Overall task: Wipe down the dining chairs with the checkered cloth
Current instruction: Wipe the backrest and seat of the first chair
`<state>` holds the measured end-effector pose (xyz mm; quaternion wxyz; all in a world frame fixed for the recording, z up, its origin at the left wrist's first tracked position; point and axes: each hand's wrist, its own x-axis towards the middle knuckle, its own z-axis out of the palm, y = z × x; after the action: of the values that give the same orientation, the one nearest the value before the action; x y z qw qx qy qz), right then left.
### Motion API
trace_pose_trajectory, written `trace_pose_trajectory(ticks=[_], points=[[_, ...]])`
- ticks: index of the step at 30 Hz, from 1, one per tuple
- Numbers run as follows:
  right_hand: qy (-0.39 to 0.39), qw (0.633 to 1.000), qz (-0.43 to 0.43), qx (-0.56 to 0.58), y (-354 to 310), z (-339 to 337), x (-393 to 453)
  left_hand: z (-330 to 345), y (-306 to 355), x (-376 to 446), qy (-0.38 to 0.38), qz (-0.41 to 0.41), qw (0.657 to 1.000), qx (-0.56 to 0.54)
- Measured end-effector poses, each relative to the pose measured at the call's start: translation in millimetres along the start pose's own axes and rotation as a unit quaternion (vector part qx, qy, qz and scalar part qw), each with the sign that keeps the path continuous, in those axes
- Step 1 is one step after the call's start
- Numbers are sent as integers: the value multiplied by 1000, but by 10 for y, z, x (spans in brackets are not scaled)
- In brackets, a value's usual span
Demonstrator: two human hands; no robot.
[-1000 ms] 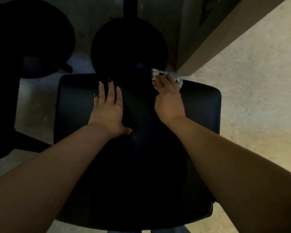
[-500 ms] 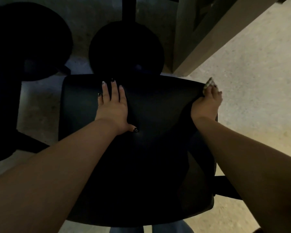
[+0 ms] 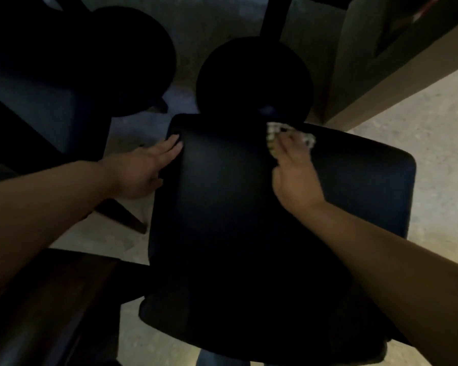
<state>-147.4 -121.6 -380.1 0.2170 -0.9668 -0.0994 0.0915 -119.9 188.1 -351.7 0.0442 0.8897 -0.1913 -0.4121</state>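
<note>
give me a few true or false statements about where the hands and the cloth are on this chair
1. The right hand presses the checkered cloth onto the black chair. True.
2. The left hand holds the cloth. False: it holds no cloth; it lies at the chair's left edge with straight fingers.
3. The cloth sits near the far edge of the chair. True.
4. The cloth lies spread across the whole chair. False: it is bunched under the right hand's fingers, and only a little shows.
5. Both hands rest side by side in the chair's middle. False: the left is at the left edge, the right nearer the far edge, apart.
</note>
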Motion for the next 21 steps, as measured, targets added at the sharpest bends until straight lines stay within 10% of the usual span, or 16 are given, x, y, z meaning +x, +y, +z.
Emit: trace_pose_trajectory(ticks=[10,21], points=[[-162,945,-259,-119,-1019,490,937,732,86,-275,127,-175,868,-448],[-218,883,-396,-126,-1148,624,471,596,63,-201,132,-238,815,-512]])
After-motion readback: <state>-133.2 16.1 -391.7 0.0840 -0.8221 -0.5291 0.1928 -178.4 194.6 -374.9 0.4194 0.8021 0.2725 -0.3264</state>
